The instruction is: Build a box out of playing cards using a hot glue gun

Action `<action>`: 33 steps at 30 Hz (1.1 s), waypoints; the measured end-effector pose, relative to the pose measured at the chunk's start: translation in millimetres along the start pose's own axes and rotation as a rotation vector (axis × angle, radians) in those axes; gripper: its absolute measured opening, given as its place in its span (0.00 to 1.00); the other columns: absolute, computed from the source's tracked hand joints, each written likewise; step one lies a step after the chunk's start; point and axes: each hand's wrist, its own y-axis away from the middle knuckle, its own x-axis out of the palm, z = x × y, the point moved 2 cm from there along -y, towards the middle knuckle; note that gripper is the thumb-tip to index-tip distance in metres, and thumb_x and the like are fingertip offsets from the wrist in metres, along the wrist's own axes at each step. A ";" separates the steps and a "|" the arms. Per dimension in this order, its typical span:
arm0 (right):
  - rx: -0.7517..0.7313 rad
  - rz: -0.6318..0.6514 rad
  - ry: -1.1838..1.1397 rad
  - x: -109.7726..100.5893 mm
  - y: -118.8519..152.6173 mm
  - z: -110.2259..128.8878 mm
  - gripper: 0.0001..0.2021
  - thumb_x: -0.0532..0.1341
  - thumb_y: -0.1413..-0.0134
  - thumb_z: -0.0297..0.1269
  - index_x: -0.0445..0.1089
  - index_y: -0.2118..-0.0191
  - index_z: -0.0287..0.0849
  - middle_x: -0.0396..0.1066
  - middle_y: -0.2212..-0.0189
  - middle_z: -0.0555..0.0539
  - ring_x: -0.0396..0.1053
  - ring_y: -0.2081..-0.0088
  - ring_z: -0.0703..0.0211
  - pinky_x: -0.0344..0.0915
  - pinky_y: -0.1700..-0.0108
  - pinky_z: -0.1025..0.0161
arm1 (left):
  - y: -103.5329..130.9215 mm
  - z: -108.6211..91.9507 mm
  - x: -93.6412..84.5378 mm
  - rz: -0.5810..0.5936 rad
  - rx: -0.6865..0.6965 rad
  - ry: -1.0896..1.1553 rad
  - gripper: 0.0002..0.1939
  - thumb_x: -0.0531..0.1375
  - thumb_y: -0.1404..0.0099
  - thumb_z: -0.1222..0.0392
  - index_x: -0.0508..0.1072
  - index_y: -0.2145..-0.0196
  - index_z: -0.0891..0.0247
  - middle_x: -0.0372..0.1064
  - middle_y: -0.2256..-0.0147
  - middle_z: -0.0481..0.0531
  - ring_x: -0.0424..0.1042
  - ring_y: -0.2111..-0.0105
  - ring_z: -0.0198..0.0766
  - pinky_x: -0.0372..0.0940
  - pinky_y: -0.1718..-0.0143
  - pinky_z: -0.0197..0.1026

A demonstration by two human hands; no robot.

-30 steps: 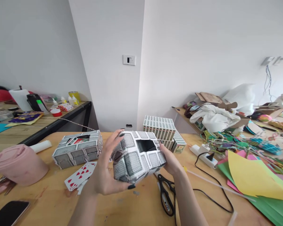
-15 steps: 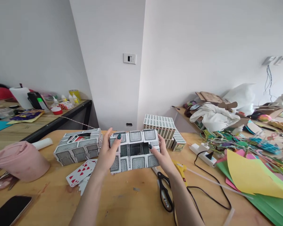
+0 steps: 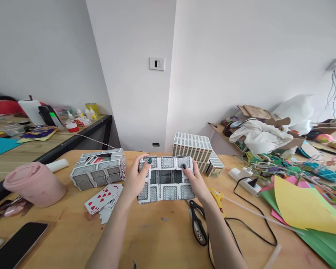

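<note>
A box made of grey-backed playing cards [image 3: 169, 192], with a dark opening in its middle, is held up above the table between both hands. My left hand [image 3: 138, 177] grips its left end, thumb over the top edge. At the right end, my right hand [image 3: 197, 181] has its thumb on the upper right card, the fingers mostly hidden behind. A similar card box [image 3: 98, 173] rests on the table to the left. Loose playing cards [image 3: 102, 200] lie in front of it. Behind the held box stand stacked card boxes [image 3: 193, 145].
Black scissors [image 3: 198, 224] and a yellow glue gun [image 3: 217, 200] lie near my right forearm. A power strip [image 3: 245, 181], a black cord and coloured paper [image 3: 305, 205] are to the right. On the left are a pink container [image 3: 35, 185] and a phone [image 3: 19, 244].
My right thumb has moved from the edge of the opening up to the upper right card. The view has shifted slightly, and both hands still hold the box.
</note>
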 end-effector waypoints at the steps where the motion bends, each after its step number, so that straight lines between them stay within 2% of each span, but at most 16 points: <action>1: 0.011 0.001 -0.011 -0.5 -0.4 -0.6 0.33 0.57 0.47 0.53 0.50 0.37 0.52 0.62 0.43 0.48 0.60 0.43 0.52 0.54 0.42 0.57 | -0.3 2.1 0.2 0.006 -0.031 0.007 0.22 0.52 0.36 0.43 0.65 0.50 0.55 0.64 0.46 0.54 0.64 0.47 0.46 0.57 0.45 0.49; 4: 0.050 -0.043 -0.053 -3.3 -1.9 -2.0 0.33 0.58 0.48 0.52 0.51 0.38 0.52 0.62 0.43 0.49 0.63 0.45 0.52 0.58 0.45 0.57 | -1.2 11.3 0.1 0.044 -0.186 0.098 0.30 0.52 0.38 0.40 0.56 0.42 0.54 0.59 0.42 0.58 0.62 0.44 0.47 0.56 0.44 0.51; 7: 0.087 -0.078 -0.092 -5.1 -4.2 -4.4 0.33 0.60 0.50 0.51 0.52 0.39 0.52 0.65 0.46 0.48 0.67 0.49 0.51 0.63 0.49 0.57 | -0.9 18.7 1.4 0.172 -0.287 0.175 0.38 0.55 0.40 0.39 0.45 0.38 0.54 0.58 0.41 0.62 0.64 0.45 0.47 0.59 0.46 0.51; 9: 0.116 -0.088 -0.107 -5.0 -5.9 -6.7 0.33 0.61 0.51 0.52 0.53 0.40 0.52 0.66 0.47 0.48 0.68 0.51 0.50 0.65 0.52 0.57 | -0.7 20.2 2.5 0.204 -0.271 0.116 0.38 0.56 0.41 0.39 0.48 0.39 0.54 0.60 0.42 0.62 0.65 0.45 0.48 0.59 0.46 0.51; 12: 0.142 -0.110 -0.079 -4.9 -7.7 -9.8 0.32 0.60 0.52 0.53 0.56 0.41 0.52 0.67 0.48 0.48 0.67 0.51 0.49 0.65 0.52 0.56 | -0.7 19.2 5.5 0.161 -0.231 0.019 0.33 0.58 0.41 0.43 0.54 0.43 0.55 0.63 0.44 0.60 0.66 0.47 0.48 0.59 0.46 0.52; 16: 0.120 -0.144 -0.061 -9.3 -9.9 -11.8 0.30 0.61 0.52 0.53 0.58 0.43 0.53 0.69 0.50 0.49 0.67 0.50 0.49 0.64 0.51 0.55 | 0.2 16.1 9.7 0.135 -0.187 0.094 0.31 0.58 0.40 0.45 0.55 0.43 0.58 0.63 0.45 0.59 0.65 0.46 0.47 0.59 0.45 0.50; 20: 0.136 -0.165 -0.176 -17.1 -12.9 -16.1 0.29 0.62 0.53 0.53 0.59 0.44 0.54 0.70 0.51 0.50 0.70 0.54 0.50 0.69 0.58 0.57 | 4.7 14.1 12.6 0.281 -0.174 0.194 0.29 0.57 0.38 0.46 0.56 0.42 0.55 0.61 0.42 0.56 0.63 0.44 0.44 0.60 0.45 0.47; 22: 0.179 -0.162 -0.218 -18.9 -14.1 -19.4 0.29 0.62 0.53 0.54 0.61 0.45 0.54 0.71 0.52 0.49 0.71 0.56 0.49 0.70 0.62 0.57 | 6.6 14.2 14.5 0.307 -0.188 0.193 0.30 0.57 0.38 0.48 0.54 0.41 0.55 0.59 0.42 0.56 0.61 0.43 0.44 0.59 0.44 0.47; 25: 0.222 -0.154 -0.274 -18.3 -14.7 -21.2 0.27 0.62 0.53 0.54 0.63 0.47 0.52 0.72 0.52 0.48 0.72 0.56 0.49 0.70 0.63 0.57 | 5.9 14.7 15.6 0.250 -0.218 0.218 0.32 0.57 0.38 0.50 0.52 0.39 0.54 0.59 0.41 0.56 0.60 0.42 0.44 0.59 0.43 0.47; 28: 0.236 -0.118 -0.379 -16.9 -13.9 -16.5 0.26 0.60 0.52 0.54 0.64 0.47 0.51 0.73 0.54 0.47 0.73 0.58 0.51 0.70 0.63 0.57 | 1.0 14.3 7.6 0.168 -0.286 0.385 0.34 0.59 0.39 0.52 0.48 0.39 0.52 0.60 0.42 0.56 0.66 0.46 0.45 0.66 0.50 0.47; 30: 0.220 -0.092 -0.432 -18.2 -12.9 -10.8 0.25 0.59 0.51 0.55 0.66 0.49 0.50 0.73 0.55 0.45 0.73 0.60 0.51 0.70 0.62 0.56 | -3.9 14.4 -6.2 0.063 -0.343 0.526 0.35 0.59 0.39 0.53 0.46 0.39 0.49 0.63 0.44 0.55 0.71 0.52 0.45 0.70 0.57 0.47; 33: 0.168 -0.071 -0.413 -23.2 -11.7 -3.7 0.22 0.58 0.50 0.55 0.72 0.58 0.44 0.74 0.56 0.42 0.72 0.58 0.51 0.69 0.59 0.56 | -11.6 16.6 -34.1 -0.194 -0.363 0.619 0.30 0.59 0.39 0.53 0.51 0.42 0.49 0.63 0.45 0.53 0.74 0.57 0.43 0.72 0.62 0.48</action>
